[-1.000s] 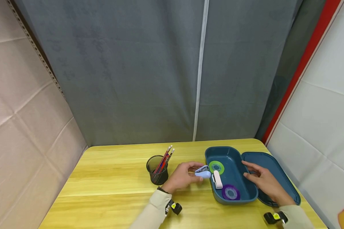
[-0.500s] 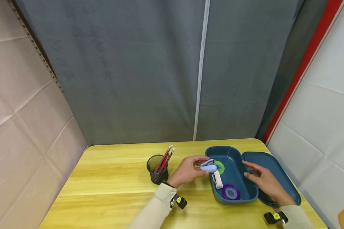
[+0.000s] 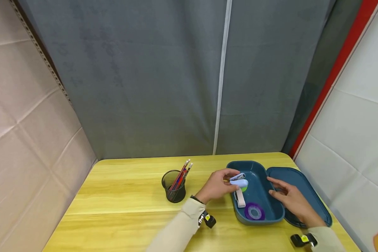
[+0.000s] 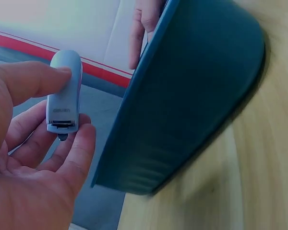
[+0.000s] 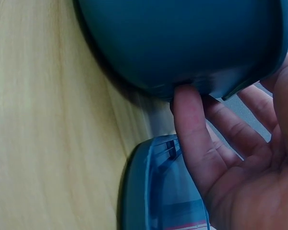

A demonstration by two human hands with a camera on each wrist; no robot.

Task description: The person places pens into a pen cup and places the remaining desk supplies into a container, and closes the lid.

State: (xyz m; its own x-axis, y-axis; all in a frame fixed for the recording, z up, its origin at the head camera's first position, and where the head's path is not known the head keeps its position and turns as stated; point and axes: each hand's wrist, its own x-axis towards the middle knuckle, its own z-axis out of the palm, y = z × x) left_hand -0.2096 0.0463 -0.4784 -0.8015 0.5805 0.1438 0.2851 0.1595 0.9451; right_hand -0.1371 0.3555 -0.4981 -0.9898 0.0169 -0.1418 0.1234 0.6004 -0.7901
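Observation:
My left hand (image 3: 218, 184) pinches a small light-blue stapler (image 3: 239, 183) between thumb and fingers, above the left rim of a dark teal box (image 3: 269, 211). In the left wrist view, the stapler (image 4: 63, 98) stands apart from the box's outer wall (image 4: 182, 110). My right hand (image 3: 291, 199) holds the box's right rim, its thumb over the edge and fingers (image 5: 188, 112) against the outside. Inside the box are a purple tape roll (image 3: 254, 211), a pale pink stapler-like item (image 3: 240, 198) and a green tape roll (image 3: 244, 189), mostly hidden behind the blue stapler.
The teal lid (image 3: 312, 196) lies right of the box, partly under my right hand and forearm. Left of my left hand stands a black mesh cup (image 3: 175, 194) with several pencils (image 3: 182, 175). A grey curtain (image 3: 157, 87) hangs behind the wooden table (image 3: 119, 206).
My left hand has moved right with the blue stapler, from beside the box to over its left part, now covering most of the green tape. My right hand has stayed at the rim.

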